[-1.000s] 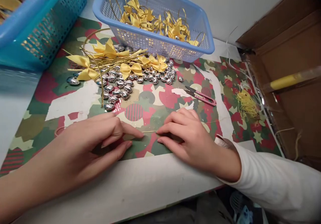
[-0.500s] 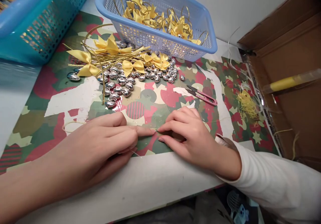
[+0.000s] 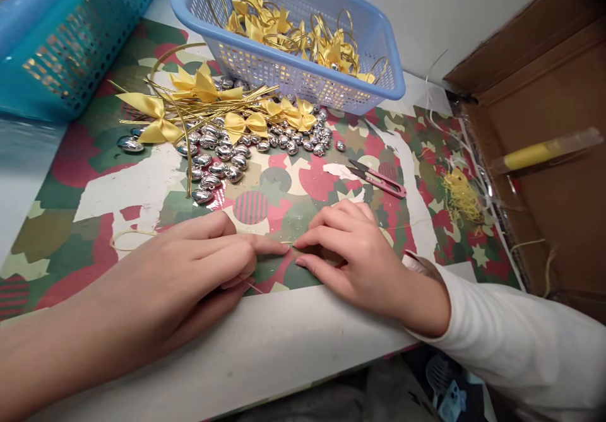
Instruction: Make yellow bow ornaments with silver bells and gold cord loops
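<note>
A thin pale yellow thread (image 3: 137, 231) loops out on the left of my left hand (image 3: 203, 255). That hand lies low over the patterned paper, its index finger stretched right and the other fingers curled, with a thread end showing under them. My right hand (image 3: 353, 245) pinches at the thread beside the left index fingertip; its thumb and index finger are close together. Whatever knot or tip sits between the fingertips is too small to make out. Pink-handled thread snips (image 3: 372, 175) lie beyond my right hand. Shiny silver beads (image 3: 225, 152) are heaped beyond my left hand.
Yellow ribbon bows (image 3: 246, 124) on gold wires rest over the beads. Behind stands a blue basket (image 3: 288, 69) holding more bows; a teal basket (image 3: 80, 50) is at far left. Yellow thread scraps (image 3: 460, 198) and a cardboard box (image 3: 534, 100) are at right.
The whole view has shifted slightly, so things appear a little further left. Both hands keep nearly the same pose at the thread.
</note>
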Demonstrator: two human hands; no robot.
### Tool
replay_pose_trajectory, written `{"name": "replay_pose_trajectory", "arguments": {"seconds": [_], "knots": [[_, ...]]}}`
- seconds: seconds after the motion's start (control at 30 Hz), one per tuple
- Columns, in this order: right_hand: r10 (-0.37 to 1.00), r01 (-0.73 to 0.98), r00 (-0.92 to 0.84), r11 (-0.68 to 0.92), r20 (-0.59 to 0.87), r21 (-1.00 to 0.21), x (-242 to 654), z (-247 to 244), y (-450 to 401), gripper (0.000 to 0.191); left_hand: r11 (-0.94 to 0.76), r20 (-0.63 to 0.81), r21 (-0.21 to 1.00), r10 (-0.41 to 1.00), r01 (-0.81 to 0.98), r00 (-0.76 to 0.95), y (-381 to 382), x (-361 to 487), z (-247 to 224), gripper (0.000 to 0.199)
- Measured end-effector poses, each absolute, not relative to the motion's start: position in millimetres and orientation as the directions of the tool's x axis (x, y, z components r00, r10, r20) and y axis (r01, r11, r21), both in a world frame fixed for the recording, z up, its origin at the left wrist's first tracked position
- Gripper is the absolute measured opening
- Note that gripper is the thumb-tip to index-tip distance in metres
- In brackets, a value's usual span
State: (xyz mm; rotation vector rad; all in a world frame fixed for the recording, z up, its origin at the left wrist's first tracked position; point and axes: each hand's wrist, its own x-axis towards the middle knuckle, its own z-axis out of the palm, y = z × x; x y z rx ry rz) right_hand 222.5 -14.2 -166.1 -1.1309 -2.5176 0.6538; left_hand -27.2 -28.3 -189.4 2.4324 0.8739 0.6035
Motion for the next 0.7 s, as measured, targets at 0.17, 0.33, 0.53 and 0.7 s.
{"name": "replay_pose_trajectory", "arguments": {"seconds": [0.17,0.33,0.53,0.7], "knots": [[0.764,0.626,-0.640,0.583,0.086,-0.518,221.8,-166.4,-14.2,0.007,-0.715,0.265,0.517,0.656,0.470,0.706,-27.4,-28.3,-190.1,0.020],[0.759,0.628,-0.645,0.591,0.087,-0.505,221.3,-165.5,-14.8,0.008,-0.734,0.280,0.498,0.639,0.461,0.716,-25.2,-26.3,-191.3,0.019],[0.740,0.638,-0.665,0.634,0.104,-0.437,220.5,-162.6,-13.5,0.013,-0.741,0.293,0.491,0.636,0.458,0.714,-26.2,-27.0,-192.8,0.017],[0.733,0.642,-0.672,0.647,0.106,-0.412,220.6,-160.9,-12.5,0.015,-0.729,0.283,0.505,0.646,0.463,0.709,-25.6,-27.1,-193.8,0.017]]}}
